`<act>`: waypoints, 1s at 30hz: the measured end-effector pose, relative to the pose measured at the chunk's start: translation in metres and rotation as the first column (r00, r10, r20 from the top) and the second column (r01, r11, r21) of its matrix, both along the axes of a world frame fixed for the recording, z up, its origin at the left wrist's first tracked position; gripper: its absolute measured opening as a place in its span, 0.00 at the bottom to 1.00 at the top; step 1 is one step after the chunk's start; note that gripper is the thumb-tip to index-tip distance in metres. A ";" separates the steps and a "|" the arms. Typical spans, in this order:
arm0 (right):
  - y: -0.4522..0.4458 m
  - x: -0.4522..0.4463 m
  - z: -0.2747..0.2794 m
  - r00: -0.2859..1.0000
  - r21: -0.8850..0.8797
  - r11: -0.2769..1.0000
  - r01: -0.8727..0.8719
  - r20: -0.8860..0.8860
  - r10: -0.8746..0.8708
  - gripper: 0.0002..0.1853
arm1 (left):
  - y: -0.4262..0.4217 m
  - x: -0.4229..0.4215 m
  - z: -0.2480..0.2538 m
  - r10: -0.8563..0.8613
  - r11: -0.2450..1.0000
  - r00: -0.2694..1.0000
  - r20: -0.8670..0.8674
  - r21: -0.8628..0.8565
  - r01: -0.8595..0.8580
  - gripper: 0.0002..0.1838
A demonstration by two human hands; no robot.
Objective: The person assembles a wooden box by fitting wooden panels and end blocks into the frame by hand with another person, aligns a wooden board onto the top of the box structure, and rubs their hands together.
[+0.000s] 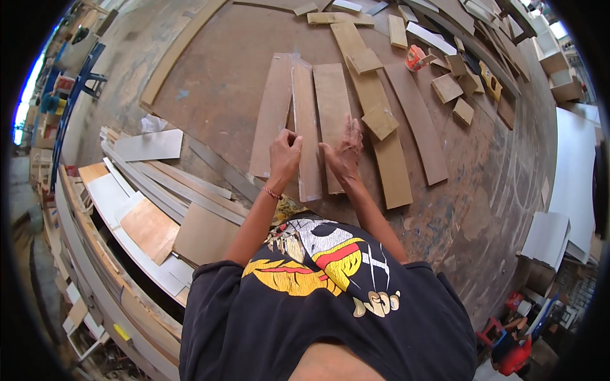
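Three brown wooden boards lie lengthwise before me: a left board (272, 114), a middle board (307, 120) and a right board (332, 95). Whitish residue runs along the middle board's left edge. My left hand (286, 154) has its fingers curled in at that edge, over the lower part of the left board; what they pinch, if anything, is hidden. Over the lower end of the right board, my right hand (345, 152) has its fingers stretched out and the thumb apart, pointing towards the middle board.
Right of the boards lie a long plank (389, 168) with a small wooden block (380, 122) on it, and another strip (416, 127). An orange-red cup (416, 58), several offcuts and a yellow-handled saw (490, 81) stand farther right. Stacked panels (149, 222) are at left.
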State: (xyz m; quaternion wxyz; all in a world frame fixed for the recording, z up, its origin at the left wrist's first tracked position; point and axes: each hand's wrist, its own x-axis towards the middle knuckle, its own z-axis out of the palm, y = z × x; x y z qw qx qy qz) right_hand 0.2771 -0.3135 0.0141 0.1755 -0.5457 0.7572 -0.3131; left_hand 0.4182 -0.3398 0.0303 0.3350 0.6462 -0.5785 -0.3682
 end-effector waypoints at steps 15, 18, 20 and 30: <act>-0.008 -0.008 -0.018 0.989 -0.169 0.985 0.042 0.148 -0.017 0.32 | -0.010 -0.008 0.009 -0.221 0.975 0.972 0.081 -0.014 0.223 0.11; -0.006 -0.020 -0.015 0.982 -0.197 0.980 0.009 0.189 0.029 0.32 | -0.012 -0.007 0.008 -0.249 0.968 0.966 0.061 0.009 0.249 0.12; 0.000 -0.033 -0.012 0.977 -0.238 0.971 -0.022 0.199 0.071 0.32 | -0.012 -0.005 0.005 -0.257 0.966 0.966 0.023 0.030 0.256 0.12; 0.054 -0.070 0.006 0.824 -0.037 0.884 -0.466 0.345 0.449 0.52 | -0.004 -0.021 0.009 -0.151 0.938 0.871 -0.468 0.211 0.276 0.19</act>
